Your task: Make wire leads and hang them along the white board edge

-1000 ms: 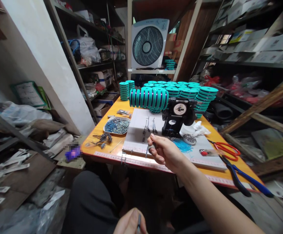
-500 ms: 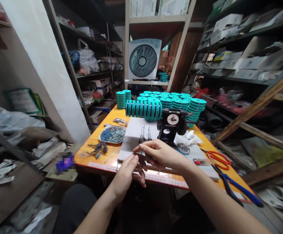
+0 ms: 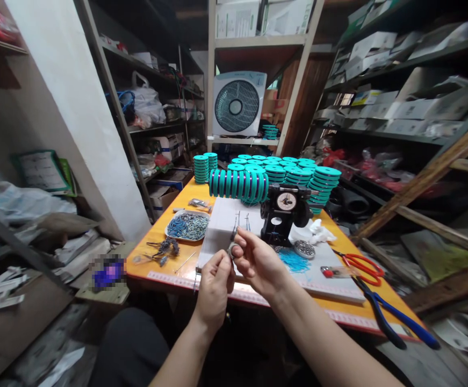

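Note:
My left hand point(image 3: 215, 284) and my right hand point(image 3: 258, 260) meet just above the near edge of the orange table point(image 3: 165, 269). Together they pinch a small grey metal piece point(image 3: 232, 248) between their fingertips. Behind them lies a white foam board point(image 3: 225, 226) with a few thin dark pins point(image 3: 239, 221) standing in it. A black winding device point(image 3: 284, 210) with a round dial stands beyond the right hand.
Stacks of teal spools point(image 3: 294, 172) fill the back of the table, one row point(image 3: 237, 184) lying on its side. A dish of small blue-grey parts point(image 3: 187, 225), red scissors point(image 3: 360, 263) and blue-handled pliers point(image 3: 395, 317) lie around. Cluttered shelves and a box fan point(image 3: 237, 105) surround it.
My left hand rose from my lap to meet the right hand. Both hands now pinch the small piece, held slightly higher and closer together than half a second ago.

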A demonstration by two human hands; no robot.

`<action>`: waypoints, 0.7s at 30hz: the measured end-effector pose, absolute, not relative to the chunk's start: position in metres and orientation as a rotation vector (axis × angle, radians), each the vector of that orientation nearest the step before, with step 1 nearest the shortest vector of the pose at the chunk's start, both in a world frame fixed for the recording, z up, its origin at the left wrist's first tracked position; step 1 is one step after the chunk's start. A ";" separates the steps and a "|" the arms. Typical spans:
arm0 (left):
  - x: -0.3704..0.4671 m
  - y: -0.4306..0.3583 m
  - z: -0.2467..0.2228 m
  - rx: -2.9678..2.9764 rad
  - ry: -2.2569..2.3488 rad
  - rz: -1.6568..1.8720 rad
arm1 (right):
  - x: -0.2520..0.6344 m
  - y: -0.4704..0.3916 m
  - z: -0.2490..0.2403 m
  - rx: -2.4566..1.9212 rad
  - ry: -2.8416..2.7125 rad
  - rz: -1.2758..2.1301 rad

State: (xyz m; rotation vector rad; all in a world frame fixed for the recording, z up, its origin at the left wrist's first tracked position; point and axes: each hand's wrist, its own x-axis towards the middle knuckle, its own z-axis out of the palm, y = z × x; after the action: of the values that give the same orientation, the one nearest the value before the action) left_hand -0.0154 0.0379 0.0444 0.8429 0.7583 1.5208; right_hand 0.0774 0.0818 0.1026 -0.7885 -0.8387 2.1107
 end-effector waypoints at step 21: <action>-0.015 -0.047 -0.003 0.496 0.613 1.229 | 0.071 0.104 0.108 -0.801 -0.647 2.041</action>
State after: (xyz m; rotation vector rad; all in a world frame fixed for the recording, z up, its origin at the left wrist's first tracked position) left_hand -0.0146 -0.0470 -0.0031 0.4959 0.6125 1.2291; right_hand 0.0714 0.1042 0.1085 -0.8006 -0.6470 2.0413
